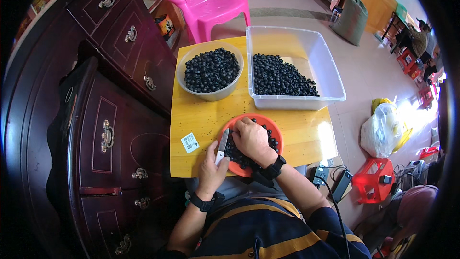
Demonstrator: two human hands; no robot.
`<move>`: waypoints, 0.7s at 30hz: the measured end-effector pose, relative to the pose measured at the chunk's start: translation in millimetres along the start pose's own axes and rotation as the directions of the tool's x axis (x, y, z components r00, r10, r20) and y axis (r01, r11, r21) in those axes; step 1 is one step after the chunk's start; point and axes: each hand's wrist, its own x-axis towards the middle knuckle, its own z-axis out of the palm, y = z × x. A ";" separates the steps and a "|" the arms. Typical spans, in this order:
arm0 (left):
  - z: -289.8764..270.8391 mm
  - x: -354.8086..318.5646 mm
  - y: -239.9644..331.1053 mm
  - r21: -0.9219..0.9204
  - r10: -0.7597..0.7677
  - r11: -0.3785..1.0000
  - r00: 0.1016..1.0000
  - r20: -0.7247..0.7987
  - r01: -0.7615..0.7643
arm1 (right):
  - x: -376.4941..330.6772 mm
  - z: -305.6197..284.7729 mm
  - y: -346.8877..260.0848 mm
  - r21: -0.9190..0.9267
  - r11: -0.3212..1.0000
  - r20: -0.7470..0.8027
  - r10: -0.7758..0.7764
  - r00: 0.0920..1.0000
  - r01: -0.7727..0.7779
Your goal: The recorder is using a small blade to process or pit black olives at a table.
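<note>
My left hand [211, 169] is closed around the white handle of a small knife [224, 140], its blade pointing up and away beside the left rim of an orange bowl [281, 140]. Small round black pieces [235, 154], like beads or berries, lie in this bowl. Over it, my right hand [251, 136] has its fingers curled together near the blade. Whatever they pinch is hidden under the hand. Behind the bowl, a round translucent tub [215, 97] is heaped with the same black pieces. To its right, a clear rectangular bin [299, 103] holds more, mostly toward its left side.
The yellow table [306, 136] carries a white printed label [190, 142] and scattered dark crumbs. A dark wooden cabinet [124, 139] stands close on the left, a pink chair [211, 7] behind the table. Right on the floor are a red stool [373, 180], filled bags [378, 132] and cables.
</note>
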 end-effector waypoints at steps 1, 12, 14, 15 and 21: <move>-0.3 -0.2 -1.3 -0.009 0.008 1.000 1.000 -0.006 -0.009 | 0.5 0.2 -0.8 0.000 1.000 0.002 -0.002 1.000 0.002; -4.1 1.2 -4.2 -0.021 0.011 1.000 1.000 -0.015 -0.012 | 4.8 -0.8 -8.3 0.034 0.999 0.044 0.000 0.999 -0.002; -4.2 0.7 -3.6 -0.020 0.022 1.000 1.000 -0.022 -0.022 | 5.8 1.3 -7.1 0.032 0.999 0.046 -0.009 0.999 0.007; -4.8 0.8 -2.3 -0.014 0.005 1.000 1.000 -0.014 -0.005 | 6.5 2.0 -6.7 0.030 0.999 0.047 -0.017 0.999 0.015; -4.8 -1.1 -3.0 -0.029 0.012 0.999 1.000 -0.013 -0.012 | 7.1 7.8 -6.6 0.001 1.000 0.058 0.014 0.998 -0.014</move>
